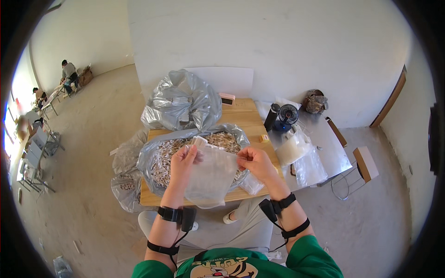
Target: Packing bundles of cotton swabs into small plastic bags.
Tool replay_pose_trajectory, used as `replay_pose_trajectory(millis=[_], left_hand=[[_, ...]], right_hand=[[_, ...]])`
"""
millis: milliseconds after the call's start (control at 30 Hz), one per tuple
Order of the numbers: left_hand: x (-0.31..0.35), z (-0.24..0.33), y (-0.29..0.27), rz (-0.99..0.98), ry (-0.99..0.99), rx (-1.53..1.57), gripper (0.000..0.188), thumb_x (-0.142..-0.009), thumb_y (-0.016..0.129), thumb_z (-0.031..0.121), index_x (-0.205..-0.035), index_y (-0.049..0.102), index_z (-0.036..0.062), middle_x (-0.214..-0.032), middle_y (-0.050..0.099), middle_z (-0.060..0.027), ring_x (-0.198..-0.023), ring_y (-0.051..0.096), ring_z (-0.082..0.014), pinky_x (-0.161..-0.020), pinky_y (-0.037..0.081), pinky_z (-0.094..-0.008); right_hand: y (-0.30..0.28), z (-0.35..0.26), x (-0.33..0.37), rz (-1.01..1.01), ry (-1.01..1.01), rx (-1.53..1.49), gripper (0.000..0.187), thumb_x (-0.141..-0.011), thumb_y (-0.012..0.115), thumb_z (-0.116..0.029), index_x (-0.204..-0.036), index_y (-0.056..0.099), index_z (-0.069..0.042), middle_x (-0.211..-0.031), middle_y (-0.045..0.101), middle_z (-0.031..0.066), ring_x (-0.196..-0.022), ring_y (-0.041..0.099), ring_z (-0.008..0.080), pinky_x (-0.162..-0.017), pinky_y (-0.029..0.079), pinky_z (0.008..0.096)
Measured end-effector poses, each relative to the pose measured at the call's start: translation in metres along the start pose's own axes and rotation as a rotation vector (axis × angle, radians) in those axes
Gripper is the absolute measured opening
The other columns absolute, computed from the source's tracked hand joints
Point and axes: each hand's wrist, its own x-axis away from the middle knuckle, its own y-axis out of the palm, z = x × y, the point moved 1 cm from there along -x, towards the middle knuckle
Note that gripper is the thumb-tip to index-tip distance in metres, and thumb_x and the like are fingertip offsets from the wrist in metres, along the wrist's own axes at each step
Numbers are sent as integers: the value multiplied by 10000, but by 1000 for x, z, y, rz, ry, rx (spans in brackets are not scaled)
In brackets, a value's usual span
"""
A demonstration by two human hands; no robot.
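A clear plastic bag point(209, 178) hangs between my two hands over the near edge of the wooden table. My left hand point(184, 162) is closed at its upper left corner, and my right hand point(254, 161) pinches its upper right edge. Just beyond my left fingers shows a small bundle of pale thin sticks point(200, 141); whether that hand grips it too is unclear. Behind the bag, a grey plastic sack point(145, 155) lies open, filled with a heap of thin sticks with white and brown parts point(163, 160). The bag and my hands hide part of this heap.
A bulky grey sack point(178, 102) stands at the table's point(248, 113) back, near a pink box point(227, 98). Right, a metal table point(331, 155) carries a fan point(288, 115), a dark bottle point(272, 116) and clear bags point(308, 162). Filled bags point(126, 190) sit left. Other people point(69, 74) sit far left.
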Motion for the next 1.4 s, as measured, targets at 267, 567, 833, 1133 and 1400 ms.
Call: replay_pose_trajectory(millis=[267,567,833,1133,1400], left_hand=[[-6,1,-18,-9,0,-87,292,-913,552,302,-766,620,58,-686,603,0,-518,381,-26,-475,297,-176],[1,-4,-11,127,-22,152,244,-909,560,264,-812,641,56,-725,604,17,-571,394,-21,-529,316,-167],[12,2,13,-113,161,-273,197,-898,574,186,-845,634,6,-720,625,-12,-625,537,-77,-580,417,-211],[21,-15,5,-377,-42,-472,153,-800,671,98,-738,579,-8,-670,633,-30,-617,579,-85,-592,445,-220],[30,-39,-41,-432,-308,-580,149,-781,696,120,-772,607,1,-678,626,-21,-616,550,-61,-578,423,-214]], right_hand=[[-5,15,5,51,12,-175,149,-888,576,-147,-868,613,-4,-754,606,27,-665,552,84,-626,452,220],[3,24,8,297,-167,-188,216,-897,552,-167,-973,625,21,-801,608,41,-731,535,108,-685,436,250],[40,-34,6,408,-688,717,216,-773,671,-158,-933,607,-29,-902,614,133,-810,590,302,-723,447,326],[19,-19,-9,96,-343,422,107,-828,595,-116,-872,590,-19,-707,594,148,-625,577,267,-580,438,335],[-30,-13,-3,153,-214,370,108,-854,588,-108,-849,576,-1,-647,567,65,-593,571,127,-540,433,265]])
